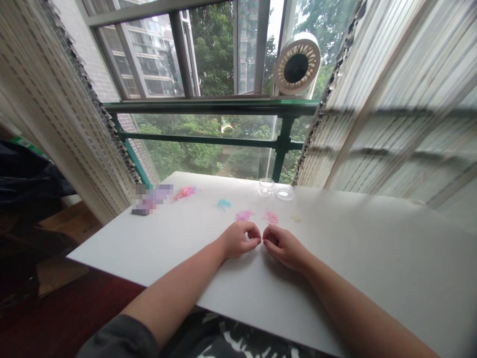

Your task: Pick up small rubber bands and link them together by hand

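My left hand [242, 238] and my right hand [281, 243] meet just above the white table [231, 288], thumb and fingertips pinched on each. Whatever sits between the fingertips is too small to name. Just beyond the hands lie small loose piles: a purple-pink pile [244, 216], a pink pile [271, 216] and a pale yellow pile [296, 218]. Farther back and left is a turquoise pile [223, 204]. The pieces look like tiny beads or bits, too fine to tell.
A clear round container [266, 187] stands near the table's back edge, beside a clear lid-like disc [284, 195]. Mixed pink-orange bits [185, 193] lie back left, near a pixelated box [151, 201]. A white round fan [298, 64] is at the window, between curtains.
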Demonstrator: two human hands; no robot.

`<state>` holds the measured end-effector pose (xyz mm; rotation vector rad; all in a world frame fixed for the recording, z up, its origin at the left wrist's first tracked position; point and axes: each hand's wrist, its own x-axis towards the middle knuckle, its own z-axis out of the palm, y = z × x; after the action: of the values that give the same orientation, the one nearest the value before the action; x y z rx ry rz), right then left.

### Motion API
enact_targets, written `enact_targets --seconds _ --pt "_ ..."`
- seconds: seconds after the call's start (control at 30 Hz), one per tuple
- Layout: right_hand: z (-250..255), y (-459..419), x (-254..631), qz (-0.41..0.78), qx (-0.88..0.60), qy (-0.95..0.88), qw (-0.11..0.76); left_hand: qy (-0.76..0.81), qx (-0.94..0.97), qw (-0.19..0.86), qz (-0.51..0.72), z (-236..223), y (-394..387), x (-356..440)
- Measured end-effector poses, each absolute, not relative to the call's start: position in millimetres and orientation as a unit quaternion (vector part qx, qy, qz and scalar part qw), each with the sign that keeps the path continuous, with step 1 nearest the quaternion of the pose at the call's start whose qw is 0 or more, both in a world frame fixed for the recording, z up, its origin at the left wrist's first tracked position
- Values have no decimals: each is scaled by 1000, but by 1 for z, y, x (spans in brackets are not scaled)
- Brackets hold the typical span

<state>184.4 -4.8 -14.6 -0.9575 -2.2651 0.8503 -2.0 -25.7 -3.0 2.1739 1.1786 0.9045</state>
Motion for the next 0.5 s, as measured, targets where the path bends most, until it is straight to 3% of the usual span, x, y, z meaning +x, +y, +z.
enact_targets --seconds 0.5 --pt "-13 -6 183 317 -353 -842 257 430 798 261 331 -4 -25 -2"
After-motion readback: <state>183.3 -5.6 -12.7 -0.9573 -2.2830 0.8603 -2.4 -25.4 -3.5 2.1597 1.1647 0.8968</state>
